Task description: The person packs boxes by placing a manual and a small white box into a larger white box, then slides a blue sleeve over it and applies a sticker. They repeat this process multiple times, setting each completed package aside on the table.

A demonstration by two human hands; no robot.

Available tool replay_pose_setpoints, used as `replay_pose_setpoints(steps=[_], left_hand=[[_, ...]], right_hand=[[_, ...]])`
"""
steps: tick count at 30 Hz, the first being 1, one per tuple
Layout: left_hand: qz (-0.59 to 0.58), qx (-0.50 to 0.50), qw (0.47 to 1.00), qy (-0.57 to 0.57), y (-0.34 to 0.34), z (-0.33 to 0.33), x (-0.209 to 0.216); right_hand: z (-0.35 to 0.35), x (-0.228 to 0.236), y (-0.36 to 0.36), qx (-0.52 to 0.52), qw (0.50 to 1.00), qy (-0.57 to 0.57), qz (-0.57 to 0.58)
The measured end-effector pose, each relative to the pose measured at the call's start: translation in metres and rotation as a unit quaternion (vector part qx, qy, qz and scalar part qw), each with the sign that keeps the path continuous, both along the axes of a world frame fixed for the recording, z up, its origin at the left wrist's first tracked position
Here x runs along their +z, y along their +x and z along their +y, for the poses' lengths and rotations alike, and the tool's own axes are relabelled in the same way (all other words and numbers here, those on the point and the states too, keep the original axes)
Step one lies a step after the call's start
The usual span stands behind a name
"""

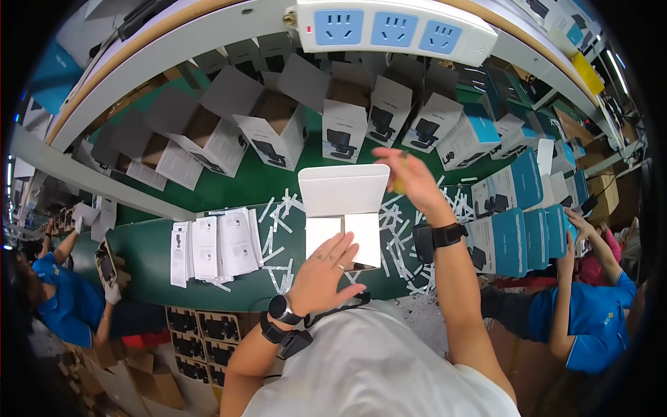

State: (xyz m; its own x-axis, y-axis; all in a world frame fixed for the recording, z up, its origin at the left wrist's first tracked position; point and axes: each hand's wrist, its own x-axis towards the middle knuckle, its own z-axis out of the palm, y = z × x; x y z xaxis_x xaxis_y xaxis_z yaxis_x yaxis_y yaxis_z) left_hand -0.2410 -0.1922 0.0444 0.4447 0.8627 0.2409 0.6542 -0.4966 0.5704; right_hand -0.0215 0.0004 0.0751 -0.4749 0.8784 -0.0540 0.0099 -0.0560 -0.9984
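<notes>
One green table [149,258] bore an open white box [363,236] at its near middle, right of a booklet pile [233,243]. Fingers spread wide, the left hand [325,274] rested on the box; the right hand [417,182], beside its far right corner, was too blurred to tell its grip. Loose paper strips [424,278] lay left and right, so a careless sweep could have pushed some inside.

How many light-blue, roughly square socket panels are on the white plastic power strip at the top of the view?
3. Along the white plastic power strip: the left light-blue panel, the middle light-blue panel and the right light-blue panel. None looks hidden.
</notes>
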Motion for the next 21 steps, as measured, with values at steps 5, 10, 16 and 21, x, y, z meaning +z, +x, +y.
replay_pose_setpoints(steps=[5,10,16,21], left_hand=[[-0.191,0.018,0.979,-0.071,-0.012,-0.008,-0.018],[-0.433,0.109,0.889,-0.102,-0.005,-0.023,-0.029],[-0.435,0.118,0.885,-0.117,-0.011,-0.022,-0.032],[-0.422,0.103,0.893,-0.119,-0.014,-0.022,-0.029]], right_hand=[[-0.08,0.034,-0.024,0.275,0.892,0.289,-0.213],[-0.107,0.032,-0.047,0.148,0.873,0.394,-0.247],[-0.107,0.022,-0.055,0.116,0.857,0.449,-0.224],[-0.108,0.021,-0.056,0.139,0.864,0.441,-0.199]])
